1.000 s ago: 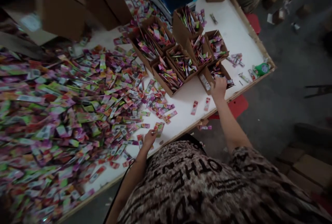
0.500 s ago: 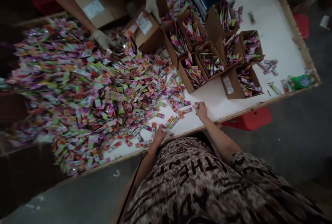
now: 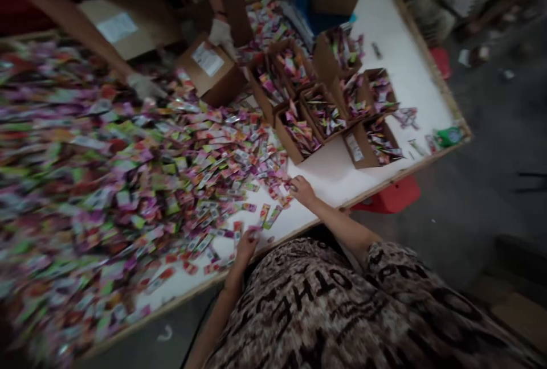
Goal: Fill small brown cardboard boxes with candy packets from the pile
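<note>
A huge heap of small colourful sachets (image 3: 119, 164) covers the left and middle of the white table (image 3: 393, 44). My left hand (image 3: 247, 244) rests near the table's front edge, fingers curled on a few sachets at the edge of the heap. My right hand (image 3: 302, 189) lies further right on the table, fingers bent down onto loose sachets beside the heap. Several open cardboard boxes (image 3: 325, 110) filled with sachets stand just beyond my right hand.
Across the table, another person's two gloved hands (image 3: 145, 85) work at the heap and at a closed brown box (image 3: 209, 70). A green object (image 3: 448, 135) lies at the table's right corner. A red stool (image 3: 391, 198) stands under the table edge. Larger cartons (image 3: 128, 21) stand at the back.
My right hand has come back from the nearest box to the loose sachets by the heap. My left hand stayed at the front edge. The view swung, showing the other person's gloved hands.
</note>
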Demonstrator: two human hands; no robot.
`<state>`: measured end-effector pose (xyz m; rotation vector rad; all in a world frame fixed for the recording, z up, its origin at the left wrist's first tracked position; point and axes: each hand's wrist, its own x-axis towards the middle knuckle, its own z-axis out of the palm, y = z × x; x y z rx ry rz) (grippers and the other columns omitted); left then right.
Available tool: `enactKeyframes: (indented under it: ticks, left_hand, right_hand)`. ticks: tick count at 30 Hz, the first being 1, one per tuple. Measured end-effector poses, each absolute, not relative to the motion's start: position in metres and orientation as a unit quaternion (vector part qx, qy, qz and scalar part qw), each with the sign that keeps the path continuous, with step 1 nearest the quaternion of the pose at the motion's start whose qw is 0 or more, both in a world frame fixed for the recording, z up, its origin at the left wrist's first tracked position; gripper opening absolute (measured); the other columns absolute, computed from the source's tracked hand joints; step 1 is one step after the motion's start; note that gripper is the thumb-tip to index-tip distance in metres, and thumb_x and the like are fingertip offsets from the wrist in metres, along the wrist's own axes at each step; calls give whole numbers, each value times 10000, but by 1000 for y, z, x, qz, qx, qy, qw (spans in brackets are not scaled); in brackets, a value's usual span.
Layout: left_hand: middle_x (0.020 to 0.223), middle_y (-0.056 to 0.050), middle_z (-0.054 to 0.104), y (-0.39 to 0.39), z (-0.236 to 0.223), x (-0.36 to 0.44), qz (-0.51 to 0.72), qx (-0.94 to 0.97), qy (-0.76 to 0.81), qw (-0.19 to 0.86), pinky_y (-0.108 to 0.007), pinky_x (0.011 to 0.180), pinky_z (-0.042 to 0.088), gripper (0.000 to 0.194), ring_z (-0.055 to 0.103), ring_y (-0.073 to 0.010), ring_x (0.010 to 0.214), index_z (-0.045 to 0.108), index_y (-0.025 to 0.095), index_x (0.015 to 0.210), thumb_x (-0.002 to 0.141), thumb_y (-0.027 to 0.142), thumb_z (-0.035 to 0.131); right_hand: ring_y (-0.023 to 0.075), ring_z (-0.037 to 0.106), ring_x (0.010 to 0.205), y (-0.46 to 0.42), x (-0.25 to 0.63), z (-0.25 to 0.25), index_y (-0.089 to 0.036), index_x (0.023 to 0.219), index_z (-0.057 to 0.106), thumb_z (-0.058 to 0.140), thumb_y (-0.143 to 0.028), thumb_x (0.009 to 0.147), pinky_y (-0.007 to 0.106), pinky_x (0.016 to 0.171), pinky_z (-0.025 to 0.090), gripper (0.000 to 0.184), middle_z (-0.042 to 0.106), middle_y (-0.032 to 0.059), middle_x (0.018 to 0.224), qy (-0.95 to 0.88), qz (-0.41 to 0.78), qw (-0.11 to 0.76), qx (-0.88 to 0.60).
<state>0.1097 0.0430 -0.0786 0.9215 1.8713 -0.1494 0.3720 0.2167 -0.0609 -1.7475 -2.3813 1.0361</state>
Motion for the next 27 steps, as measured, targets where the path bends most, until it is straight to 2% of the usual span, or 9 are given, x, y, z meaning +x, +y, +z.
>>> enactKeyframes:
  ticks: [5, 7, 9, 13, 15, 18, 22, 24, 27]
  left_hand:
    - [661, -9, 652, 53, -95, 104, -101, 343, 791, 497, -295, 618, 509, 325, 718, -243, 697, 605, 170, 1187, 905, 312, 529]
    - [658, -12, 652, 56, -98, 106, -98, 347, 792, 493, -296, 624, 512, 300, 726, -248, 711, 621, 176, 1159, 899, 303, 541]
    - [655, -11, 649, 58, -97, 109, -91, 350, 792, 491, -301, 633, 516, 270, 725, -249, 704, 633, 184, 1131, 895, 290, 553]
    - [688, -12, 669, 66, -96, 107, -68, 352, 777, 517, -289, 662, 526, 205, 716, -224, 703, 658, 181, 1047, 853, 212, 601]
    - [774, -31, 711, 71, -95, 100, -42, 346, 765, 542, -272, 679, 535, 185, 726, -217, 778, 668, 177, 1010, 832, 207, 628]
    - [976, -69, 747, 71, -89, 77, 34, 300, 764, 570, -266, 690, 548, 296, 729, -219, 887, 661, 172, 1082, 847, 351, 666]
    - [1053, -104, 745, 50, -55, 24, 298, 120, 690, 649, -317, 763, 553, 548, 724, -237, 901, 659, 181, 1113, 699, 489, 842]
    - [953, -101, 744, 32, -31, -22, 426, 30, 651, 627, -344, 777, 545, 503, 726, -242, 851, 661, 175, 1029, 658, 418, 898]
    - [874, -89, 726, -16, 10, -118, 603, -66, 613, 506, -367, 779, 548, 357, 724, -229, 786, 631, 166, 952, 737, 332, 862]
  right_hand:
    - [252, 566, 1071, 237, 498, 33, -191, 1058, 676, 460, -246, 964, 377, 988, 474, 242, 634, 131, 1100, -615, 88, 215, -754]
    - [278, 538, 1127, 264, 553, 64, -138, 1120, 663, 425, -255, 975, 417, 1021, 443, 302, 612, 177, 1149, -517, -36, 239, -821]
    - [290, 508, 1187, 293, 591, 77, -86, 1190, 648, 405, -238, 978, 429, 1045, 413, 356, 591, 218, 1211, -470, -71, 215, -853]
    - [294, 540, 1144, 316, 615, 64, -80, 1187, 702, 488, -166, 911, 429, 1009, 417, 360, 635, 233, 1218, -521, 96, 66, -846]
    - [296, 551, 1147, 305, 609, 54, -98, 1208, 716, 453, -133, 899, 449, 1027, 414, 407, 651, 227, 1238, -530, 77, 77, -841]
    - [296, 579, 1138, 272, 580, 41, -90, 1204, 717, 373, -136, 898, 479, 1038, 434, 463, 687, 219, 1175, -536, 3, 151, -830]
    - [263, 675, 917, 214, 497, 3, -128, 944, 764, 453, -242, 822, 433, 918, 540, 353, 753, 163, 953, -664, 190, 150, -708]
    - [247, 702, 841, 187, 445, -24, -164, 868, 770, 496, -286, 781, 412, 879, 570, 311, 770, 135, 924, -741, 328, 73, -582]
    - [244, 730, 755, 157, 362, -55, -191, 876, 786, 544, -319, 732, 401, 803, 599, 309, 785, 107, 915, -798, 426, -72, -420]
